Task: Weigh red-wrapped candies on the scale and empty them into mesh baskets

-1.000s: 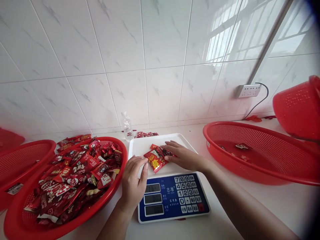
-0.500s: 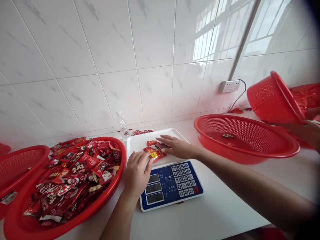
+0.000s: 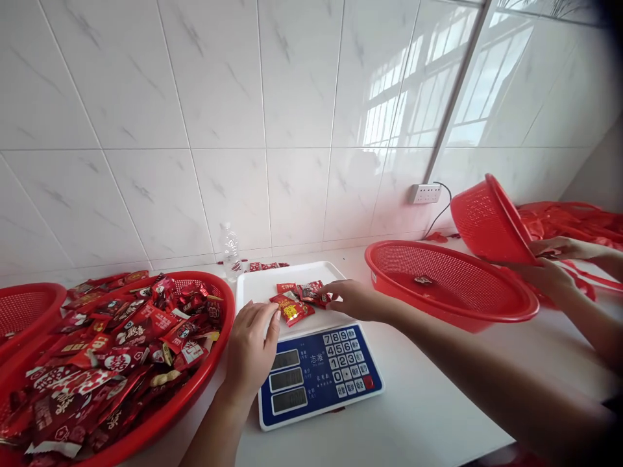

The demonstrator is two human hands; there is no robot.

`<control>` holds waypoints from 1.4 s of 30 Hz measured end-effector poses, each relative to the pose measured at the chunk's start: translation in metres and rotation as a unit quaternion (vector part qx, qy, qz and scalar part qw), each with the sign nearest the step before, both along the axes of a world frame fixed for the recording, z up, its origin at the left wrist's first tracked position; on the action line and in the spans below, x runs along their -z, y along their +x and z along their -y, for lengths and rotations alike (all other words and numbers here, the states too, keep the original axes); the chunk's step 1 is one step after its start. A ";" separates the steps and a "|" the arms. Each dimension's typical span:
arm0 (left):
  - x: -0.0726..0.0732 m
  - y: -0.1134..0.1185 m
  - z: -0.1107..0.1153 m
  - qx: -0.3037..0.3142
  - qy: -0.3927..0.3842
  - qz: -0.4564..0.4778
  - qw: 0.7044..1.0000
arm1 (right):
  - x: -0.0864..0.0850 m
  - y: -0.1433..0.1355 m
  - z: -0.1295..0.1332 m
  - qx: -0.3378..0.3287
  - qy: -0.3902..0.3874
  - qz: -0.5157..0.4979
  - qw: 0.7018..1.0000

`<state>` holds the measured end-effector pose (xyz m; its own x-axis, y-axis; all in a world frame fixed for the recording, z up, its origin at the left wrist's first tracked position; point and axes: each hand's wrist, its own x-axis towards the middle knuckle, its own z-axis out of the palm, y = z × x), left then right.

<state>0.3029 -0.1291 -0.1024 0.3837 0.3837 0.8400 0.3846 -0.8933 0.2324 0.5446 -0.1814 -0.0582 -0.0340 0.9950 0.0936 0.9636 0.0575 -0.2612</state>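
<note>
A scale with a white tray [image 3: 257, 284] and a blue keypad panel [image 3: 318, 370] stands on the table. Several red snack packets [image 3: 294, 309] lie together on its tray. My left hand [image 3: 254, 337] rests at the tray's front left edge, fingers apart, its fingertips by the nearest packet and nothing seen in its grasp. At the right end of the small pile, my right hand [image 3: 353, 299] has its fingers closed on a dark red packet [image 3: 322, 297], partly hidden by the fingers. A red basket [image 3: 221, 324] heaped with packets is at the left.
Another red basket [image 3: 525, 311] with a few packets sits to the right. Beyond it, a person's hands [image 3: 559, 266] hold a tilted red basket [image 3: 491, 220]. A plastic bottle [image 3: 230, 250] stands behind the scale. One more basket [image 3: 48, 301] is far left.
My right hand has gone from spread over the packets to closed at their right end. My left hand stays by the tray's edge. The view has shifted.
</note>
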 end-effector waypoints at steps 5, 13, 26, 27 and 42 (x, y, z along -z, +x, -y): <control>-0.001 -0.004 -0.001 0.015 -0.022 0.043 0.999 | -0.002 -0.010 -0.006 0.017 0.019 -0.004 1.000; -0.004 -0.007 0.000 0.026 -0.041 0.056 0.997 | -0.001 -0.023 0.000 0.011 0.012 -0.024 1.000; -0.003 -0.007 -0.002 0.038 -0.052 0.070 0.995 | -0.005 -0.019 0.009 -0.013 0.015 -0.063 0.998; -0.003 -0.007 -0.002 0.038 -0.052 0.071 0.995 | -0.005 -0.019 0.009 -0.014 0.015 -0.067 0.998; -0.002 -0.005 -0.003 0.017 -0.013 0.068 0.997 | -0.007 -0.029 0.009 0.025 0.066 -0.121 0.990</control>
